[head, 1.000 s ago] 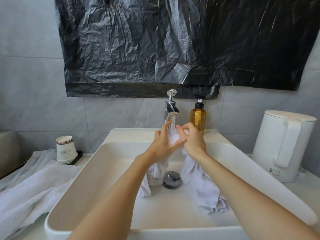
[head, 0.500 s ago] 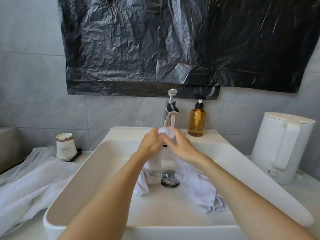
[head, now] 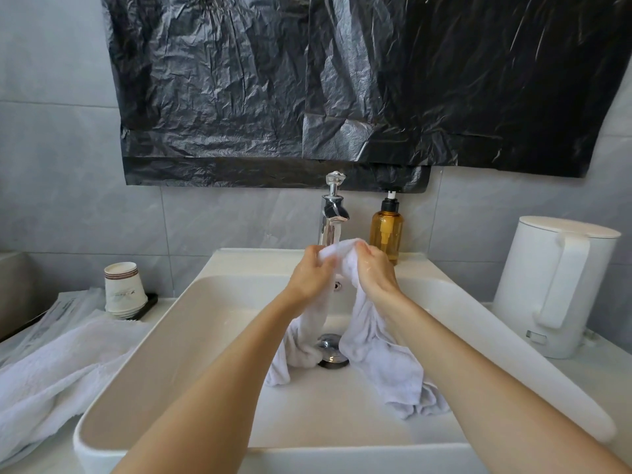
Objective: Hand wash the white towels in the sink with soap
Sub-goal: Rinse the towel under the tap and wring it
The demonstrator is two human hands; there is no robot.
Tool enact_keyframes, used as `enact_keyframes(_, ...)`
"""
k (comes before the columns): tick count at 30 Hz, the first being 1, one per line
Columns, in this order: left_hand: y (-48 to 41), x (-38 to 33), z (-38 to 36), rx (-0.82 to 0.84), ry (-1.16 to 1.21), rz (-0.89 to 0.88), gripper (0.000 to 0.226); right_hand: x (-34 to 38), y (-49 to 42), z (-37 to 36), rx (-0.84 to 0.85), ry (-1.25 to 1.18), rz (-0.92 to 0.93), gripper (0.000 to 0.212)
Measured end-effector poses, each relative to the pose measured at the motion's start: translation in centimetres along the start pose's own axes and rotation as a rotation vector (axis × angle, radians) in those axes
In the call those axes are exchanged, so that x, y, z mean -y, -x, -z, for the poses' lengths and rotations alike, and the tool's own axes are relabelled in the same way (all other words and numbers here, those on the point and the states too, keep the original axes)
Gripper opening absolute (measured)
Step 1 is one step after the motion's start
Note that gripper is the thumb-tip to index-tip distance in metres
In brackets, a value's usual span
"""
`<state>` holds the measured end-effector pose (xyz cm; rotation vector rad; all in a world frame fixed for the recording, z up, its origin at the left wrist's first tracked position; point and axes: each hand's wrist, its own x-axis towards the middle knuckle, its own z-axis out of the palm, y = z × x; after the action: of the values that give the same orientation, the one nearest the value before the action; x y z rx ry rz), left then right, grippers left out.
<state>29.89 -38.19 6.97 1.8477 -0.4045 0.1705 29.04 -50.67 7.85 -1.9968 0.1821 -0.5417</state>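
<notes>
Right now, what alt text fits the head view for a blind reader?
The left hand and right hand grip a bunched white towel above the white sink, its ends trailing either side of the drain. An amber soap bottle stands beside the faucet.

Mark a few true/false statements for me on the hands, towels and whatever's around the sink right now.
1. The left hand and right hand both grip the white towel above the sink. True.
2. The soap bottle stands left of the faucet. False: it stands to the faucet's right.
3. A second towel lies on the counter left of the sink. True.
4. The kettle sits inside the sink. False: it stands outside, to the sink's right.
5. The white towel hides the drain. False: the drain shows between the towel's two hanging ends.
</notes>
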Motion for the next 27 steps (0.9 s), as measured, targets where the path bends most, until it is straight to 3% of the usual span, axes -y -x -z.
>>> enact_keyframes(2, 0.1, -0.1, -0.5, -0.076, 0.151, 0.001, 0.018, 0.1, 0.5, -0.6, -0.004, 0.032, 0.002, 0.048)
enact_keyframes(5, 0.2, 0.5, -0.8, -0.189, 0.060, -0.012, 0.028, 0.1, 1.7, -1.8, 0.028, 0.125, 0.039, 0.056)
enact_keyframes(8, 0.0, 0.9, -0.7, -0.199, -0.007, 0.055, 0.040, 0.1, 2.4, -2.3, -0.010, 0.213, 0.098, 0.061)
enact_keyframes(12, 0.1, 0.2, -0.8, -0.228, -0.038, 0.129, 0.040, 0.9, 2.2, -1.8, -0.065, 0.283, 0.103, 0.058)
enact_keyframes(18, 0.4, 0.6, -0.5, -0.183, -0.446, 0.051, 0.046, 0.1, 2.7, -1.1, -0.033, 0.538, 0.413, 0.059)
enact_keyframes(23, 0.7, 0.1, 0.2, -0.224, -0.493, 0.068, 0.051, -0.3, 2.8, -0.3, 0.111, 0.607, 0.553, 0.049)
enact_keyframes(27, 0.1, 0.2, 1.1, -0.268, -0.283, 0.074, 0.044, -1.2, 2.4, 0.4, 0.339, 0.343, 0.414, 0.035)
